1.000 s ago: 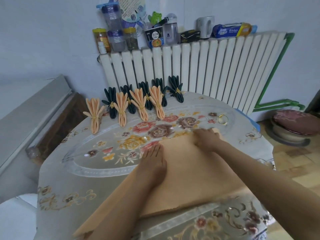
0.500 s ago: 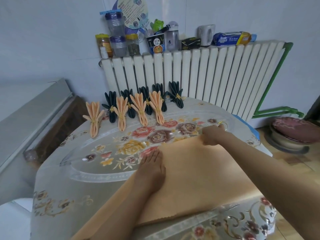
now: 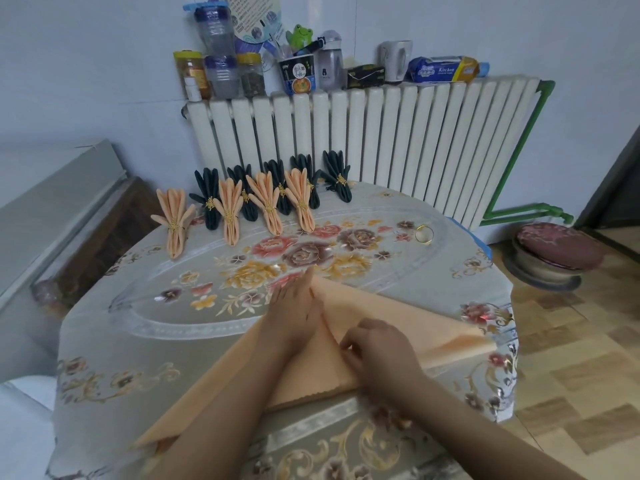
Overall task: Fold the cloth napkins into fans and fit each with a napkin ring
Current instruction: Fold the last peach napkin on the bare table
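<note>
— Item one? 
— One peach cloth napkin [image 3: 398, 317], matte, folded over at the table's near edge. Left hand [image 3: 294, 306] presses it flat, fingers straight; right hand [image 3: 374, 344] seems to pinch a fold.
— Finished fans? 
— Four peach [image 3: 173, 220], five dark green [image 3: 337, 178], each gold-ringed. One loose gold ring [image 3: 424, 233].
— Writing? 
— "Kitchen" on one packet [image 3: 446, 69] atop the ribbed radiator [image 3: 415, 133].

Left hand [image 3: 294, 311] pressing flat on a peach cloth napkin [image 3: 391, 320]; right hand [image 3: 375, 351] beside it pinching the folded-over corner.
</note>
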`<action>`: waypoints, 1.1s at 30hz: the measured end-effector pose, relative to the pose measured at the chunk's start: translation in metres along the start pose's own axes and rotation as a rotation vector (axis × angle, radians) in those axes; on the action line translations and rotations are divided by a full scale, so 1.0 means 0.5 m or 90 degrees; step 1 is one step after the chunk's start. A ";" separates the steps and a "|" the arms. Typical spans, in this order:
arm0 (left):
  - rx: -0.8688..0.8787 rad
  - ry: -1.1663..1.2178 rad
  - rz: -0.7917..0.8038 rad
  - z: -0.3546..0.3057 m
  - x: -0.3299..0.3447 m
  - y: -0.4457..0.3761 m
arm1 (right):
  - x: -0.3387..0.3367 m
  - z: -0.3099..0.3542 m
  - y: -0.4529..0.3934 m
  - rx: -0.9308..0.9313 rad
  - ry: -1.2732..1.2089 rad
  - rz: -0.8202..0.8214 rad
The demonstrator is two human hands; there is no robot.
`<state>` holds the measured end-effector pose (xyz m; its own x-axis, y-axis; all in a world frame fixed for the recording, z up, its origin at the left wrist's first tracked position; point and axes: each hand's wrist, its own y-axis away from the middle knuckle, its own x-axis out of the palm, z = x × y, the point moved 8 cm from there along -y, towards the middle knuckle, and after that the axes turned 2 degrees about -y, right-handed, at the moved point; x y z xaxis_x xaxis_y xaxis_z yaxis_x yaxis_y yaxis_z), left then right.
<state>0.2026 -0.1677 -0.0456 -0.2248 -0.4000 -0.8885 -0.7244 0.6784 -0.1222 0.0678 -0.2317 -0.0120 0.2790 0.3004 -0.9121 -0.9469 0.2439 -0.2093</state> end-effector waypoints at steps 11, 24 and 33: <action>-0.016 -0.115 0.076 0.002 0.012 -0.002 | -0.027 -0.058 0.104 0.031 -0.091 -0.123; -0.017 -0.156 0.097 0.012 0.023 -0.004 | -0.017 0.002 0.109 -0.049 -0.083 -0.130; -0.007 -0.097 0.062 0.015 0.022 -0.008 | -0.043 -0.024 0.106 0.099 -0.228 -0.249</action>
<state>0.2077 -0.1700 -0.0582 -0.1933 -0.2344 -0.9527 -0.7110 0.7026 -0.0286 0.0097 -0.2361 -0.0078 0.6677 0.4486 -0.5941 -0.7347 0.5257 -0.4287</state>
